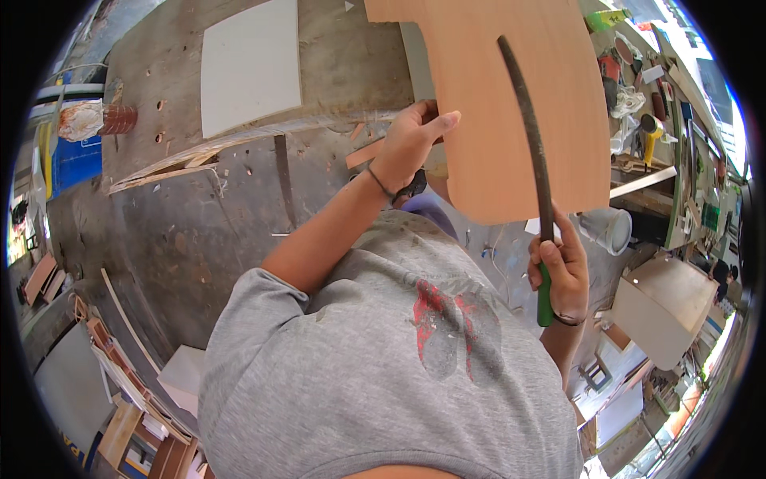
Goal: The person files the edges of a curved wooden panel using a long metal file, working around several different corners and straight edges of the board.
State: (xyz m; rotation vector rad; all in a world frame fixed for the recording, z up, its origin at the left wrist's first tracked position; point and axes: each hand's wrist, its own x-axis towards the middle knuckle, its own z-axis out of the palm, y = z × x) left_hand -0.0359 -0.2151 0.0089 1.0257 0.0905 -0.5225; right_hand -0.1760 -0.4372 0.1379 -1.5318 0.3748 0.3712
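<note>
A light-brown wooden panel (479, 160) reaches toward me past the workbench's front edge. My left hand (403, 148) grips its left edge, the thumb on top and the fingers mostly hidden. Closed around a green handle, my right hand (565, 275) holds a long dark file (531, 132). The file points away from me and lies over the panel in this view; whether the blade touches the wood, I cannot tell.
On the worn workbench (351, 60) lies a white board (251, 68). A side bench at right carries a yellow power tool (653, 134) and other tools. Below it stands a pale translucent bucket (610, 230). Wood offcuts (112, 359) are piled at lower left.
</note>
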